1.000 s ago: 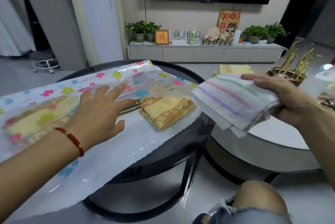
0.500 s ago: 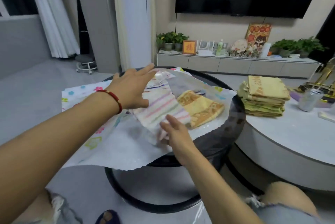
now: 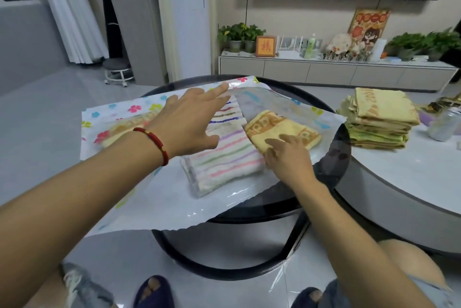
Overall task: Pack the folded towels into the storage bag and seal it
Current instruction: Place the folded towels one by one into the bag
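A clear storage bag (image 3: 154,198) printed with coloured flowers lies spread over a round black table (image 3: 331,165). A white towel with coloured stripes (image 3: 224,155) lies partly inside its mouth. Beside it sits a folded yellow towel (image 3: 282,130). Another yellow towel (image 3: 124,128) shows through the plastic farther left. My left hand (image 3: 192,123) is flat and open, lifting the bag's upper layer over the striped towel. My right hand (image 3: 289,158) rests with fingers spread at the edge of the striped and yellow towels, holding nothing.
A stack of folded yellow and green towels (image 3: 379,118) waits on the white round table (image 3: 411,183) to the right, next to a metal can (image 3: 444,125). A low TV cabinet (image 3: 336,70) lines the far wall. My feet in slippers (image 3: 152,292) are under the black table.
My right hand carried the striped towel from the right, laid it into the bag's mouth and let go. My left hand moved up to lift the bag's top layer.
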`<state>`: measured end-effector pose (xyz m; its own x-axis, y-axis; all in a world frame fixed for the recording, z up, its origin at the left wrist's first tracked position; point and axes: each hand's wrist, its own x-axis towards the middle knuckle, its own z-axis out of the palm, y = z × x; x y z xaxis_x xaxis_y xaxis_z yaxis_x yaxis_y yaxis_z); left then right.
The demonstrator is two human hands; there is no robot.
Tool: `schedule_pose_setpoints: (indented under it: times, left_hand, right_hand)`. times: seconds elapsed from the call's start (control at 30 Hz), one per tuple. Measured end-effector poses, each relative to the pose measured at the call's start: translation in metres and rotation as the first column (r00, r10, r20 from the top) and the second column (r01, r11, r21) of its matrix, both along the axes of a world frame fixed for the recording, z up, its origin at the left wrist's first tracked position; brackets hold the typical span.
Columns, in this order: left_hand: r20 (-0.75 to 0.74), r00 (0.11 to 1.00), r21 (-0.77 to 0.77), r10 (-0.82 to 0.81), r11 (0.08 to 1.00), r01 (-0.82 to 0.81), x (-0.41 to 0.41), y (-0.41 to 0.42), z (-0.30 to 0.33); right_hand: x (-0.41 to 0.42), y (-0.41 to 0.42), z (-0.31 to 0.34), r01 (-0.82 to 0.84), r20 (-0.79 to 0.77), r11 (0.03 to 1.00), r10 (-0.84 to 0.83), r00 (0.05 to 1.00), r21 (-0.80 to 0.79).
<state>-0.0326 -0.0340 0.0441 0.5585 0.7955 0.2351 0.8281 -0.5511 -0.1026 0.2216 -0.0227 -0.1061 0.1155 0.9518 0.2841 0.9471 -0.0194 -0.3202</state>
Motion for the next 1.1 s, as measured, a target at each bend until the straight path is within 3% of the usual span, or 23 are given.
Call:
schedule_pose_setpoints:
  times: [0.03,0.1,0.3,0.47,0.53,0.6,0.67,0.73,0.77,0.93,1.0,1.1]
  left_hand:
    - [-0.001,1.0,0.002,-0.013,1.0,0.013,0.0,0.0,-0.001]
    - [-0.006,0.999,0.005,-0.038,0.999,0.038,0.001,-0.001,-0.002]
    - [0.004,0.995,0.035,-0.099,0.995,0.099,-0.002,-0.006,0.001]
    - [0.033,0.994,0.03,-0.104,0.994,0.103,-0.004,-0.005,0.0]
    - [0.065,0.993,0.02,-0.102,0.995,0.101,-0.004,-0.001,0.0]
    - [0.065,0.992,0.009,-0.107,0.994,0.107,-0.004,0.003,-0.001]
    - [0.069,0.991,-0.001,-0.119,0.993,0.119,-0.004,0.007,-0.003]
    - [0.081,0.987,-0.017,-0.14,0.99,0.142,-0.002,0.005,-0.005]
    - [0.087,0.985,-0.022,-0.151,0.988,0.154,-0.002,0.004,-0.005]
    - [0.079,0.983,-0.036,-0.165,0.985,0.168,0.0,0.0,-0.011]
    - [0.081,0.988,-0.035,-0.128,0.991,0.131,0.002,0.0,-0.015]
    - [0.046,0.996,-0.025,-0.079,0.996,0.08,0.016,0.003,-0.02]
  right_hand:
    - [0.012,0.012,-0.005,-0.017,0.112,0.992,0.031,0.993,-0.125]
    - [0.024,0.036,-0.012,-0.012,0.166,0.95,0.067,0.984,-0.311]
    - [0.012,0.093,-0.012,0.071,0.217,0.918,0.017,0.976,-0.391]
    - [0.012,0.108,0.002,0.005,0.113,0.886,0.054,0.992,-0.464]
    - [0.011,0.097,0.003,0.012,0.1,0.933,0.026,0.995,-0.361]
    - [0.001,0.072,-0.001,0.022,0.06,0.992,-0.014,0.998,-0.124]
    - [-0.017,0.043,-0.012,-0.193,0.027,0.98,0.192,0.981,0.047]
    - [-0.034,0.024,-0.026,-0.432,0.15,0.897,0.442,0.884,-0.095]
    - [-0.04,0.023,-0.031,-0.462,0.194,0.864,0.497,0.846,-0.198]
    - [-0.056,0.05,-0.025,-0.407,0.185,0.865,0.469,0.864,-0.292]
    - [-0.052,0.046,-0.017,-0.45,0.171,0.86,0.493,0.853,-0.239]
    - [-0.012,0.014,-0.001,-0.52,0.033,0.849,0.519,0.854,0.094]
